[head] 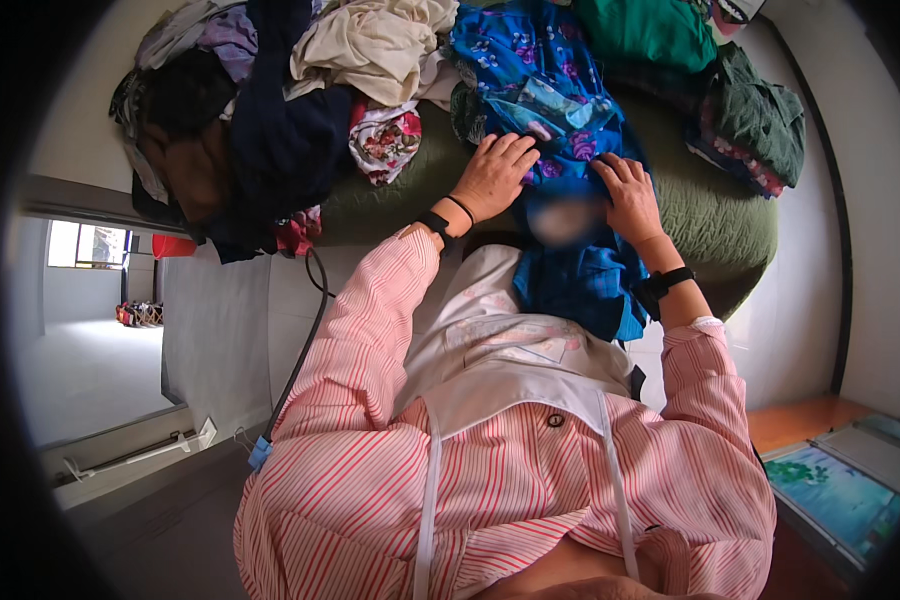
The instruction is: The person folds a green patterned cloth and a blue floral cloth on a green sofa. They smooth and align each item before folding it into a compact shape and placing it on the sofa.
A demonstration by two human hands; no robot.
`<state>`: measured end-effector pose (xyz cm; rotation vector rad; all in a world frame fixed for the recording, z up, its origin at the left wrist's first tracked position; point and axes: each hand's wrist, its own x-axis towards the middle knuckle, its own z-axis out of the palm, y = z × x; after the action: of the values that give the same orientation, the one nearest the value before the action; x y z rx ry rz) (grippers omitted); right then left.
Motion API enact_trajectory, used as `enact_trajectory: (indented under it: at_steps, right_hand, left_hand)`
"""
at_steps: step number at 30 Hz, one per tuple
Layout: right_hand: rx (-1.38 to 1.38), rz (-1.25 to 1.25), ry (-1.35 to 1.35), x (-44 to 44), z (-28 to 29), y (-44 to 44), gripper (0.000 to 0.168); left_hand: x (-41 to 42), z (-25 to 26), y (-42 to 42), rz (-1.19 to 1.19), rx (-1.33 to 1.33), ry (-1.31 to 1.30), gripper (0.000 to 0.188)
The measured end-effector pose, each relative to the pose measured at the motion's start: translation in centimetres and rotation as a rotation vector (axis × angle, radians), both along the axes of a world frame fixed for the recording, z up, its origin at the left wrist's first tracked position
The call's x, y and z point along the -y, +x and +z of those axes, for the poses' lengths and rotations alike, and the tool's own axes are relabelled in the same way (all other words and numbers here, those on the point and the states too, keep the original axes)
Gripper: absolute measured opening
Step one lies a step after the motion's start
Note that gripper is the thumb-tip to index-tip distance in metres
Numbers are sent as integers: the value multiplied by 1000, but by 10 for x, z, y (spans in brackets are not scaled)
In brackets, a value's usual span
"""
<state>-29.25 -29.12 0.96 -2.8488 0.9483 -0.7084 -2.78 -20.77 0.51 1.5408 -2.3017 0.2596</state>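
Note:
A blue floral garment (525, 56) with purple and white flowers lies before me on a green padded seat (709, 210). Its near part hangs over the front edge, showing plain blue cloth (577, 285) above my lap. My left hand (499, 176) lies palm down at the garment's left edge, fingers extended and slightly apart. At the opposite edge, the fingers of my right hand (631, 199) bend over the cloth; its thumb and grip are hidden. A blurred patch covers part of the fabric between my hands.
Piled clothes, including a dark navy garment (289, 142) and cream cloth (379, 49), lie left. A white floral cloth (386, 142) is nearer. Green cloth (649, 34) and folded dark green clothing (761, 112) lie right. A black cable (300, 356) runs beside my left arm.

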Motion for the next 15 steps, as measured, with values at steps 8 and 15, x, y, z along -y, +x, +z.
enact_trajectory:
  at_steps: [8,15]
  right_hand:
    - [90,152,58,-9,34,-13,38]
    - [-66,251,168,-82,43,-49,41]
  left_hand:
    - [-24,23,3,-108,-215,49,42]
    - [-114,23,-19,-141,-319,236,42]
